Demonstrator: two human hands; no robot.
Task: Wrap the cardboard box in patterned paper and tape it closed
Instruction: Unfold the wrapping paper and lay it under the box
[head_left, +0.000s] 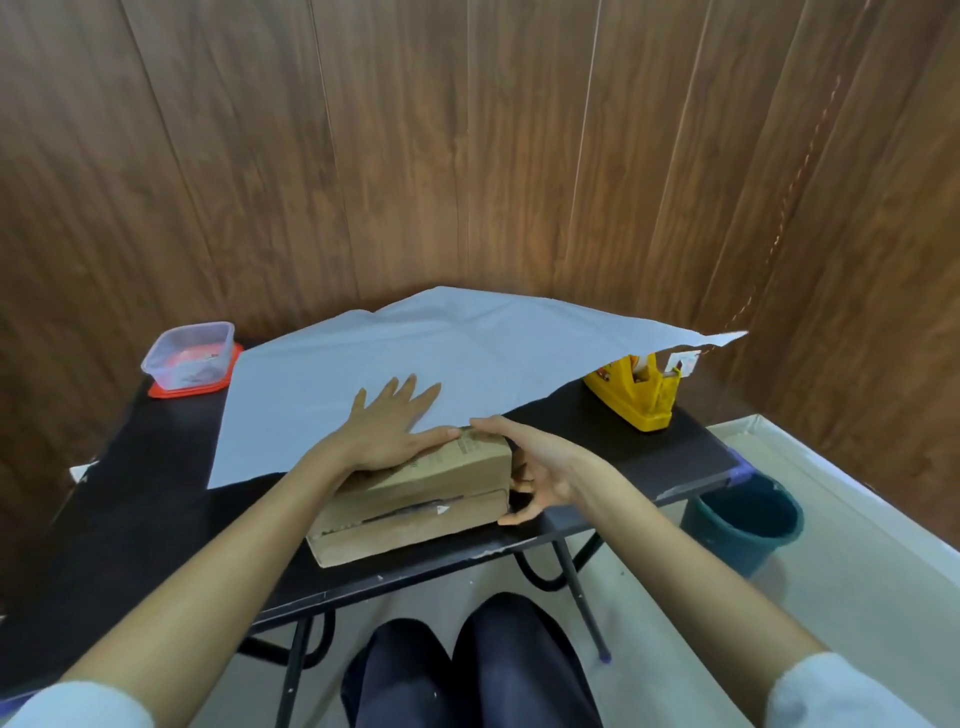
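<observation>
A brown cardboard box (415, 493) lies near the front edge of the black table (145, 499). A large sheet of paper (415, 348), its pale blank side up, covers the far half of the table and the box's far edge. Its right corner floats above the table. My left hand (387, 426) lies flat with fingers spread, pressing the paper down on the box top. My right hand (540, 473) grips the box's right end, thumb on the top corner and fingers curled round the side.
A yellow tape dispenser (636, 395) stands at the table's far right, partly under the lifted paper corner. A clear plastic container on a red lid (189, 358) sits at the far left. A dark green bucket (743, 519) stands on the floor to the right. My knees are under the table.
</observation>
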